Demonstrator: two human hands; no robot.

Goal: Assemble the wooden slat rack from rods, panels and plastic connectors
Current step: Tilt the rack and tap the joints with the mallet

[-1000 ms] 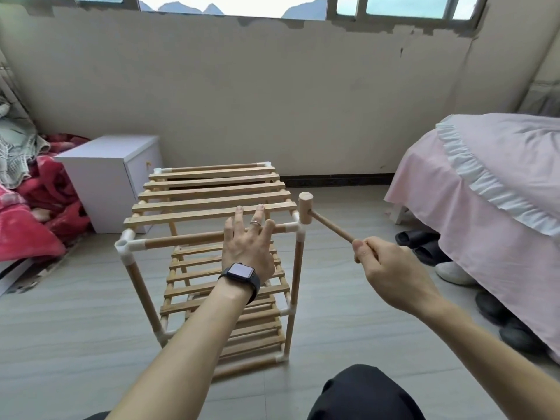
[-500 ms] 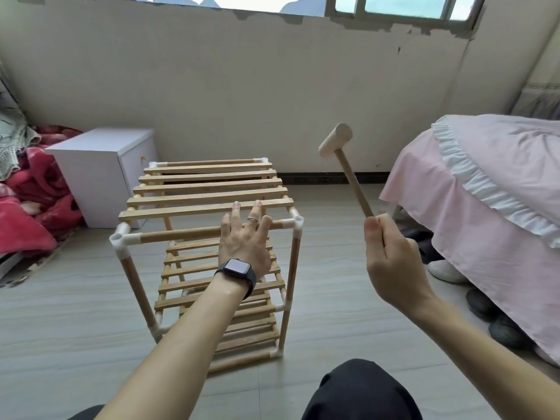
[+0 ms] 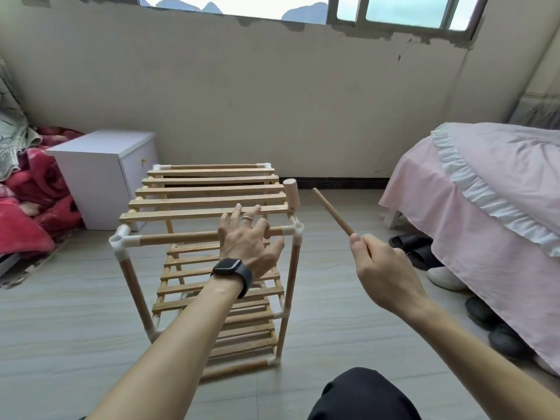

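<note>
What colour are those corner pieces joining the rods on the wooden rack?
White: the plastic connectors show clearest in the head view.

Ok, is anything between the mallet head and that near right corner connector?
Nothing visible. The mallet head stands just behind the connector. The left hand rests on the front rod just beside it, fingers close. The handle in the right hand looks apart from the head.

Readable text: none anywhere in this view.
Watch (image 3: 227,266): face dark, nothing legible on it.
Rack (image 3: 209,204): bare wood and white plastic, unmarked.
Mallet handle (image 3: 332,211): plain wood, unmarked.
White cabinet (image 3: 91,183): plain, unmarked.
</note>
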